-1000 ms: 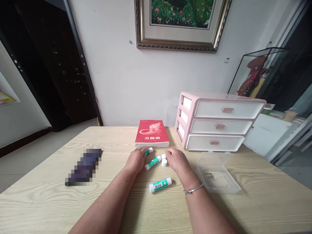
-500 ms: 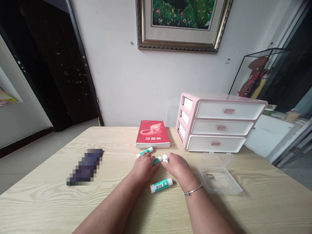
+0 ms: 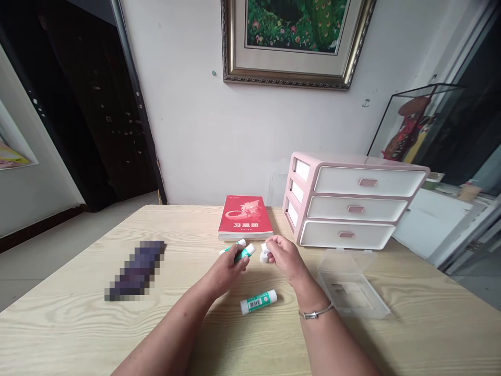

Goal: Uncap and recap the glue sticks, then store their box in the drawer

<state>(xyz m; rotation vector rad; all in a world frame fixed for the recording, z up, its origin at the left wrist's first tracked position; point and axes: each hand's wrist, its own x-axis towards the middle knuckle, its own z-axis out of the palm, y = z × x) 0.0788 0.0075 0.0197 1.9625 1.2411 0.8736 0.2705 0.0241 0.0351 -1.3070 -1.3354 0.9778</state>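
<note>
My left hand [image 3: 224, 272] grips a green and white glue stick [image 3: 247, 251], its white end pointing up and right. Just beyond that hand lies a second glue stick [image 3: 240, 243], partly hidden by my fingers. My right hand [image 3: 287, 261] pinches a small white cap [image 3: 265, 247] between thumb and fingertips. Directly below it, another white cap [image 3: 263, 258] rests on the table. A third glue stick [image 3: 259, 302], with a barcode on its label, lies closer to me, between my forearms.
A red book [image 3: 245, 215] lies behind my hands. To its right stands a pink and white drawer unit [image 3: 355, 209], its drawers closed. In front sits a clear plastic box [image 3: 356, 297] with its lid raised. A dark, pixelated item [image 3: 136, 271] lies on the left of the wooden table [image 3: 70, 324].
My left hand has lifted the glue stick slightly and turned, showing its thumb. My right hand has raised one white cap off the table, while the other stays below.
</note>
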